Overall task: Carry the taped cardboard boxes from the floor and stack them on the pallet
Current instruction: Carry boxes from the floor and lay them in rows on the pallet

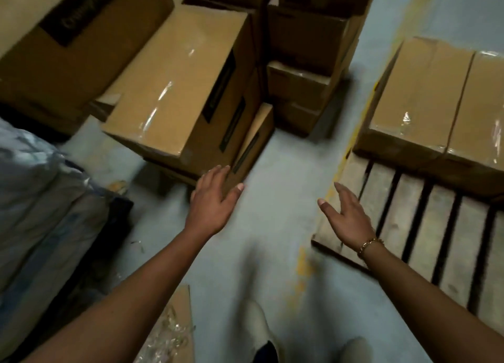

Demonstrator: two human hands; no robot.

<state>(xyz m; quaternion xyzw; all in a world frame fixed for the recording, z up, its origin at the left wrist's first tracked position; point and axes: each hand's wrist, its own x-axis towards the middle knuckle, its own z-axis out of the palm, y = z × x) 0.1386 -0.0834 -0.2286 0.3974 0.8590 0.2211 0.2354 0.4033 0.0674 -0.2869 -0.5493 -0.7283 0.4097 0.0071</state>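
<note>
Lining up a lift
Your left hand [215,199] and right hand [346,215] are empty and spread apart, ready to flank the taped box [177,90] at 11 o'clock; pallet [409,212] at 3 o'clock.

brown boxes [177,90], grey floor [272,185], gold bracelet [368,246]

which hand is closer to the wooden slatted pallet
Right. The right hand hovers at the brown wooden slatted pallet, by its near corner; the left hand is well off to its left, beside the taped brown cardboard box stack.
</note>
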